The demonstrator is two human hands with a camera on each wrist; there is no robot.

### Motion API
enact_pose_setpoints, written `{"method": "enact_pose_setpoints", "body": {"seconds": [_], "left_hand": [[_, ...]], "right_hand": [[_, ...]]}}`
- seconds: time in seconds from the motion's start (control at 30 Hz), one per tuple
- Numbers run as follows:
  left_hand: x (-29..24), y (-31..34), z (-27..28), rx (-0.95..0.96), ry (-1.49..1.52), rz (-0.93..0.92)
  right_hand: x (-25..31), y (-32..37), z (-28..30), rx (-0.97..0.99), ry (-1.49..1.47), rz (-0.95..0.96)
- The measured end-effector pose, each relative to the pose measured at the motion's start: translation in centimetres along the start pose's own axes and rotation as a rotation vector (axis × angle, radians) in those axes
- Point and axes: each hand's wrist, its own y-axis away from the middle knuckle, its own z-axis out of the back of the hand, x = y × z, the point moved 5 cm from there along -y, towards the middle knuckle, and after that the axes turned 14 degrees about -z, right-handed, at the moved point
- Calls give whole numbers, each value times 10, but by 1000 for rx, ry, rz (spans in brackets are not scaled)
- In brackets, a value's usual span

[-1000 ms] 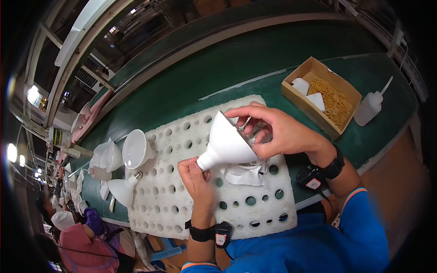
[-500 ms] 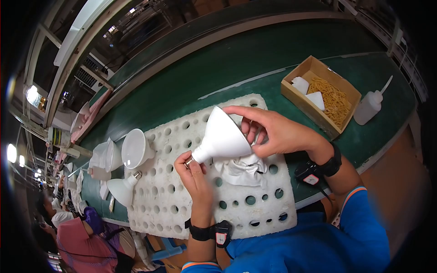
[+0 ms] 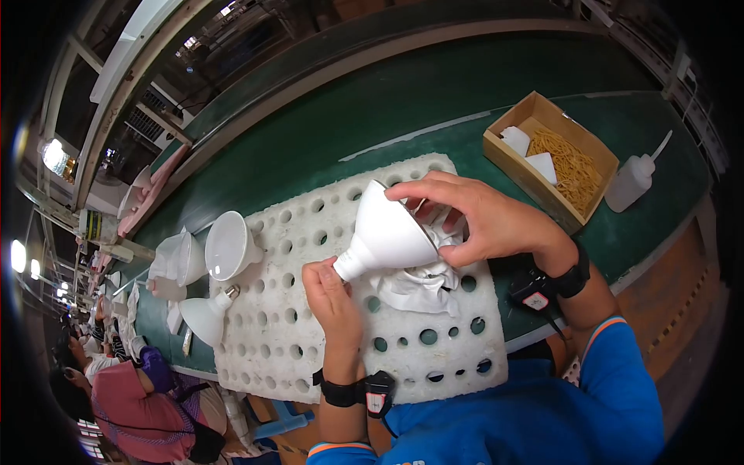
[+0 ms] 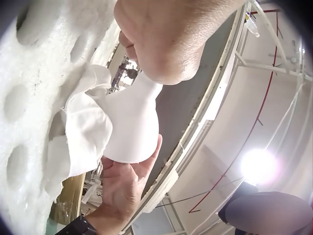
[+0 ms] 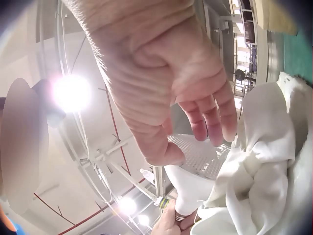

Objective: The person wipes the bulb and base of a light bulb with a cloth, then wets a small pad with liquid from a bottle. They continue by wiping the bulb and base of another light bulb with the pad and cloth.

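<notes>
A white cone-shaped lamp [image 3: 387, 232] is held tilted above the white foam board [image 3: 267, 333]. My left hand [image 3: 335, 310] pinches its narrow base end between thumb and fingers. My right hand [image 3: 488, 221] spans the wide rim, thumb and index finger on opposite edges. In the right wrist view the lamp's wide face [image 5: 203, 156] shows a dotted pattern, with the right hand [image 5: 171, 83] curved over it. A crumpled white cloth [image 3: 418, 291] lies on the foam board under the lamp, and in the left wrist view the cloth [image 4: 88, 127] is beside the lamp [image 4: 133, 122].
Left of the foam board stand another lamp [image 3: 208, 318] and white lamp shades [image 3: 230, 246]. A wooden box [image 3: 554, 186] with yellow rubber bands and a squeeze bottle [image 3: 632, 182] are on the green table [image 3: 418, 101] at right. Other people [image 3: 139, 403] sit at far left.
The lamp first tipped with its metal base showing at the left fingers; now the left fingers cover that base. Both hands have shifted slightly, still on the lamp.
</notes>
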Motion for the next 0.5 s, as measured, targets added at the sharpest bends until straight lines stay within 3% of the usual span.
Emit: {"method": "enact_pose_setpoints", "body": {"seconds": [0.1, 0.3, 0.4, 0.5], "left_hand": [[3, 1, 1, 18, 58, -30], [-3, 1, -3, -147, 197, -89], [-5, 3, -2, -135, 227, -109], [-2, 3, 0, -140, 200, -111]], "right_hand": [[1, 0, 3, -4, -32, -17], [-4, -2, 4, -5, -170, -136], [-8, 1, 16, -138, -13, -45], [-20, 22, 62, -490, 137, -133]]}}
